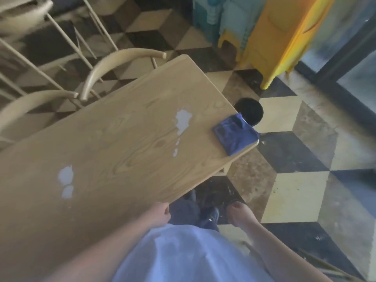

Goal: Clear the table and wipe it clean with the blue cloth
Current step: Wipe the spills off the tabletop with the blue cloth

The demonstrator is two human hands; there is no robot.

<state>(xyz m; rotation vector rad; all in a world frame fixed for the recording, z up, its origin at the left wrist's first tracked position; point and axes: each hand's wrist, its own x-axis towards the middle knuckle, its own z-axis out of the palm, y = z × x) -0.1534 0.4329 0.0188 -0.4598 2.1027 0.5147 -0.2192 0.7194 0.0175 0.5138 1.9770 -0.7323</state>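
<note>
A light wooden table [105,143] runs from lower left to upper right. A crumpled blue cloth [236,134] lies on its right corner, partly over the edge. White spill patches [183,121] mark the middle of the top, and two more white patches [66,181] sit nearer to me. My left hand [160,213] hangs at the table's near edge, fingers curled, holding nothing. My right hand [241,214] hangs beside my body above the floor, fingers together, with nothing in it. Both hands are far from the cloth.
Two curved wooden chair backs [122,64] stand along the table's far side. A round black bin [249,111] sits on the floor just past the cloth corner. Yellow and blue plastic stools [274,37] stand at the back right. The floor is checkered tile.
</note>
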